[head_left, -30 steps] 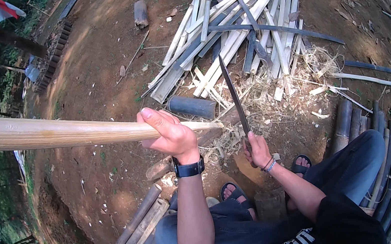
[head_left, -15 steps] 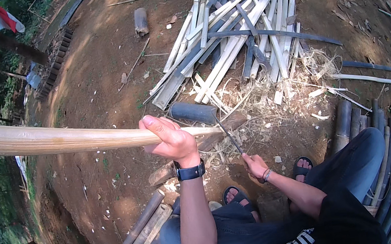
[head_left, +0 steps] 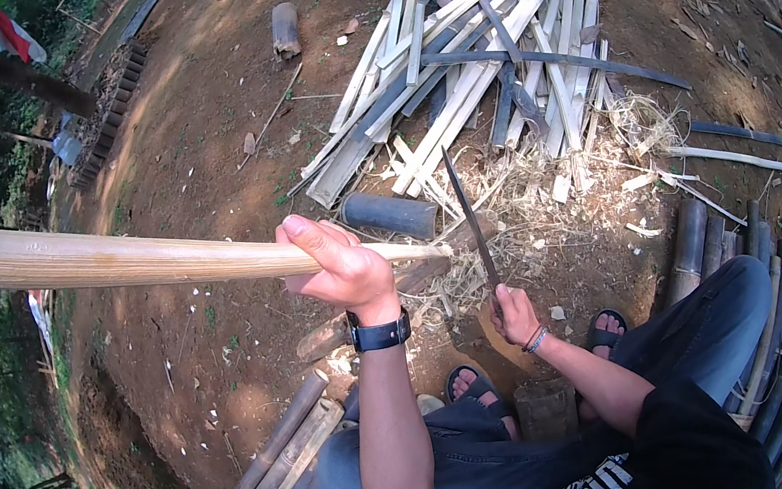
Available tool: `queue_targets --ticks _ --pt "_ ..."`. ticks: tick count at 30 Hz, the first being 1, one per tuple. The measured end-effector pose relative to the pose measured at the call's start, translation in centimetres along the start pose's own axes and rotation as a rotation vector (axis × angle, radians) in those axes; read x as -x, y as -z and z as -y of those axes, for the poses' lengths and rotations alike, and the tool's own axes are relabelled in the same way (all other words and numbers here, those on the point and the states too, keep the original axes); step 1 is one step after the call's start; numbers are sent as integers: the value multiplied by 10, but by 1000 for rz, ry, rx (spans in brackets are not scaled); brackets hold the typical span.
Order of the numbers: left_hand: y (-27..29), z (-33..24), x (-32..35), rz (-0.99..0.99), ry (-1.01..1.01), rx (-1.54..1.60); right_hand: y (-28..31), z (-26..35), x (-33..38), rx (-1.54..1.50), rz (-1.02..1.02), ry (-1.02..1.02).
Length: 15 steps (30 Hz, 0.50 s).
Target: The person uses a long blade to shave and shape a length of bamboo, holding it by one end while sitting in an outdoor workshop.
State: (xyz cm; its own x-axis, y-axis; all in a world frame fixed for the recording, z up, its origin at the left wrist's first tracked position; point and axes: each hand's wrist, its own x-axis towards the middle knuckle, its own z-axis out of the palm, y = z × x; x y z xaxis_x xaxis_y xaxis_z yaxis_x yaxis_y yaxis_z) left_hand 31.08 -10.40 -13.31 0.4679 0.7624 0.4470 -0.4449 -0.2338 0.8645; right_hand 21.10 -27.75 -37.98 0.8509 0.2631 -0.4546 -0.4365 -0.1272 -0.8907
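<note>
The left hand wraps around the pale pole near its narrow end, long axis stretching leftward, while the right hand grips a knife, blade just right of that end.

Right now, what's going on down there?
The person's left hand grips a long pale pole, its narrow end by a wooden log. The right hand holds a long dark knife pointing forward, with a gap showing between it and the pole. Beyond lie curly shavings and a heap of split strips.
</note>
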Motion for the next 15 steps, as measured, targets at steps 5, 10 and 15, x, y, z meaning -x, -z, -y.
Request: queue_targets --ticks 5,10,15 --pt "-7 3 -4 -38 -90 -59 5 -43 -3 52 -23 -189" --pt "-12 -1 3 11 -57 -60 7 -8 7 -180 37 -27" --pt "-5 2 2 21 -20 3 25 3 -5 -224 68 -303"
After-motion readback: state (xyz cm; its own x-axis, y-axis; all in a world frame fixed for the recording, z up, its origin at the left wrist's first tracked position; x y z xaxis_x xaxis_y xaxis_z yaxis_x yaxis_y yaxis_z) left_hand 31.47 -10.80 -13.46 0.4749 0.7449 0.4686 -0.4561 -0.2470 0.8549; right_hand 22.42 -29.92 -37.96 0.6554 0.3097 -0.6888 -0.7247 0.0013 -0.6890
